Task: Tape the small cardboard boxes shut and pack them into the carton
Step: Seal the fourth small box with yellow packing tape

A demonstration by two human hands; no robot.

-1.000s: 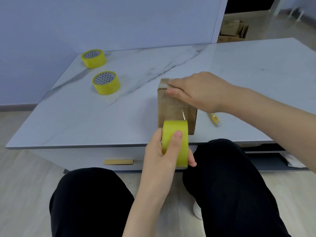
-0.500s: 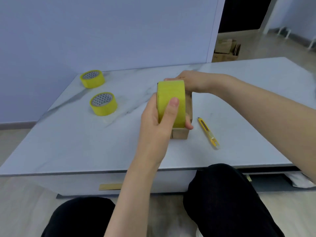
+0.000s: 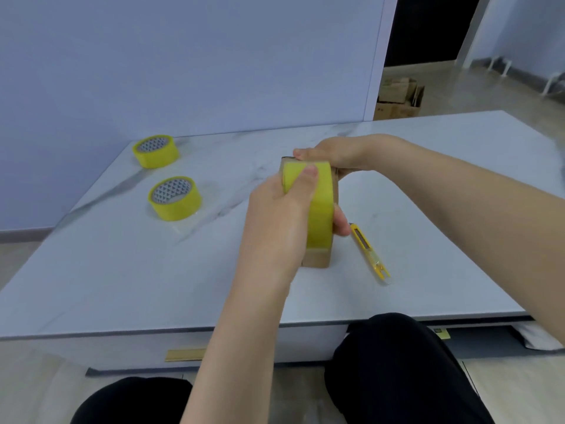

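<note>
Two hands work on one small cardboard box [image 3: 318, 261], which stands on the marble table [image 3: 428, 185] towards its front edge, near the centre of the view. Most of the box is covered; only its near lower end and a strip of its right side show.

Left hand [image 3: 275, 221]: closed round a yellow tape roll [image 3: 319, 215]. The thumb [image 3: 309, 175] lies across the roll's outer face and the fingers wrap its right side. The roll stands on edge, pressed against the top of the box and running along its length.

Right hand [image 3: 342, 151]: grips the far end of the box. The thumb lies along the top far edge. The fingers are hidden behind the box and the roll.

Other items on the table:
- Two spare yellow tape rolls lie flat, well to the left of the box. The far roll [image 3: 156, 150] sits near the wall; the near roll [image 3: 175, 198] sits in front of it, apart from it.
- A yellow utility knife [image 3: 368, 252] lies just to the right of the box, not touching it.

Beyond the table, brown cardboard boxes [image 3: 397, 101] stand on the floor by a doorway. The person's knees [image 3: 397, 362], in black fabric, show below the table edge.
</note>
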